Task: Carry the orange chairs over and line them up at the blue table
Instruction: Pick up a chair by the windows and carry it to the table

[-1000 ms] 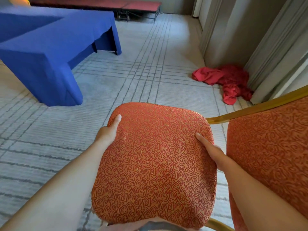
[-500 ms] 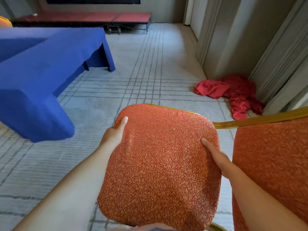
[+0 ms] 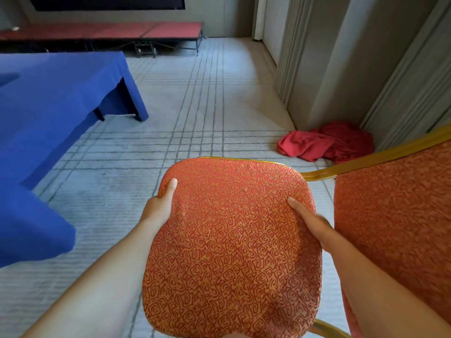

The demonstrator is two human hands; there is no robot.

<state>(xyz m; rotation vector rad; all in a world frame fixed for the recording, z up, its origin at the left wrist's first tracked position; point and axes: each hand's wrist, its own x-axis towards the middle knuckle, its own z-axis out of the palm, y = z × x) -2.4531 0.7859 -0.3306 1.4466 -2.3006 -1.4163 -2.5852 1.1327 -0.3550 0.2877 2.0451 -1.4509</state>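
Observation:
I hold an orange chair with a red swirl pattern and a gold frame in front of me, seat cushion facing up. My left hand grips the cushion's left edge, thumb on top. My right hand grips its right edge. The chair's backrest fills the right side of the view. The blue table, draped in a blue cloth, stands to the left and ahead, apart from the chair.
A crumpled red cloth lies on the carpet by the folding wall panels on the right. A low red stage platform runs along the far wall. Grey striped carpet stretches ahead between table and wall.
The view has swung left and tilted up. The blue table has slid lower and left in view, and the far wall shows more. Both hands keep their hold.

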